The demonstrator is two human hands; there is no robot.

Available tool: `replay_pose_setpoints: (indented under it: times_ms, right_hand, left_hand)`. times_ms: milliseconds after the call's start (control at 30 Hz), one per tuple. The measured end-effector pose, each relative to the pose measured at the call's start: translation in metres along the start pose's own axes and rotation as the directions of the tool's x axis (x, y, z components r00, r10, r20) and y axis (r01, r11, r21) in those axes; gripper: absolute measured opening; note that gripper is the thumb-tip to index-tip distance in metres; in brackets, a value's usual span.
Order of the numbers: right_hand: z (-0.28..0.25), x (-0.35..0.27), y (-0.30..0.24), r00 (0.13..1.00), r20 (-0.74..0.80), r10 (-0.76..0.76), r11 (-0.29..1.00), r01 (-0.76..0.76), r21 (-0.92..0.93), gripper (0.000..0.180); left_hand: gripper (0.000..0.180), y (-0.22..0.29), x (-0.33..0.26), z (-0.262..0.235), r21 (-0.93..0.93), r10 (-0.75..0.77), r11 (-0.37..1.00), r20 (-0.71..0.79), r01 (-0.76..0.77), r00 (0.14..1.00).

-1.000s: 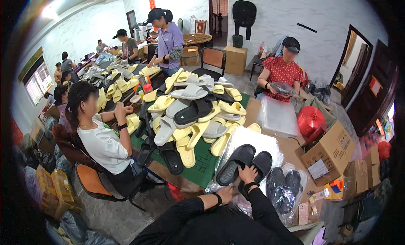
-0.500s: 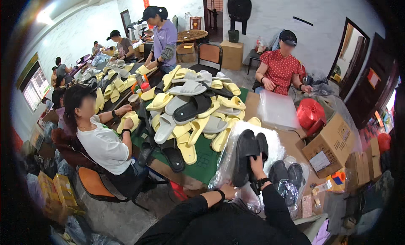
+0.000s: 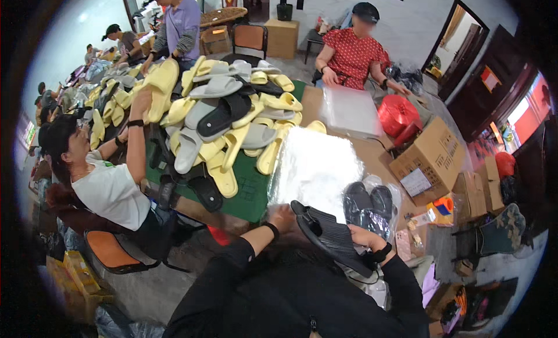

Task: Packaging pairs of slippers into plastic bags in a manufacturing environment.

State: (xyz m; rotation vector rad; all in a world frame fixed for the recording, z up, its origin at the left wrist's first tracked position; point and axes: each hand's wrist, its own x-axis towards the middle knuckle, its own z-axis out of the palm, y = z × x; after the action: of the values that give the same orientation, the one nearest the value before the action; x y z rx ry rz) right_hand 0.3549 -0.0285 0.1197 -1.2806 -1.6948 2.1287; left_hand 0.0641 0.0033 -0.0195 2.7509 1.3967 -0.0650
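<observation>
My right hand [image 3: 365, 238] is closed on a pair of black slippers [image 3: 331, 236], holding them tilted at the near edge of the table; they overlap, so the rear one is mostly hidden. My left hand [image 3: 283, 217] is just left of the slippers' upper end, by the near corner of a stack of clear plastic bags [image 3: 314, 163]. Its fingers are smeared, and I cannot make out whether they grip anything. To the right of the bags lies a pair of dark slippers [image 3: 368, 204] in clear plastic.
A heap of yellow, grey and black slippers [image 3: 232, 120] covers the table's left part. A co-worker in white [image 3: 116, 189] lifts a yellow slipper [image 3: 161, 88]; another in red [image 3: 356, 56] sits across. Right lie clear sheets [image 3: 351, 110], red twine [image 3: 398, 114] and a carton [image 3: 430, 157].
The black slippers have come down toward me and turned from upright to slanting. My left hand has moved up to the bags' corner. The co-worker in white has raised a yellow slipper.
</observation>
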Motion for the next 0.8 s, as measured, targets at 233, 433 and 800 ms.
replay_pose_setpoints:
  times_ms: [233, 433, 800]
  right_hand:
    - [0.022, -0.007, -0.017, 0.998, 0.037, -0.046, 0.996, 0.043, 0.072, 0.035]
    - [0.011, -0.005, 0.001, 0.992, -0.07, -0.101, 0.992, 0.106, 0.072, 0.038]
    - [0.004, 0.014, 0.01, 0.993, -0.07, -0.096, 0.995, 0.098, 0.028, 0.041]
  left_hand:
    - [0.031, -0.009, -0.022, -0.011, -0.258, -0.193, 0.952, -0.099, 0.162, 0.976]
    - [0.04, -0.003, -0.008, -0.045, -0.403, -0.31, 0.885, -0.135, 0.233, 0.941]
    - [0.048, -0.035, -0.022, -0.075, -0.542, -0.229, 0.798, 0.133, 0.264, 0.964]
